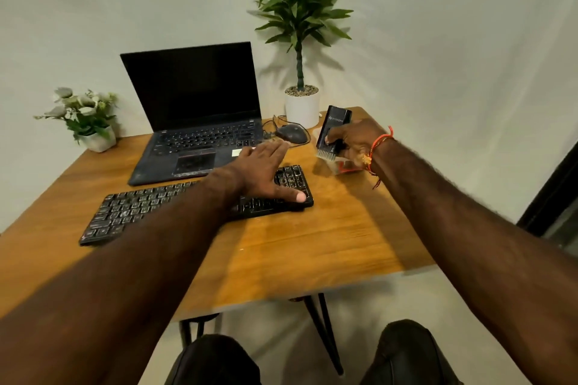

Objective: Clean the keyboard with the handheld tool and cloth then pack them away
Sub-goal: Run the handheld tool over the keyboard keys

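A black keyboard [131, 209] lies across the wooden table [312, 244], in front of an open laptop. My left hand [259, 172] rests flat on the keyboard's right part, fingers straight, thumb near the front right corner. My right hand [356, 141] grips a black handheld cleaning tool [333, 128] upright above the table's right side, its brush end pointing down. Under that hand sits a clear container with something red [342, 167]; I cannot tell what it holds. No cloth is visible.
The open laptop [197, 122] stands behind the keyboard, with a wired mouse [292, 133] to its right. A tall plant in a white pot [301, 106] occupies the back right corner, a small flower pot [97, 139] the back left. The table's right edge is close to my right forearm.
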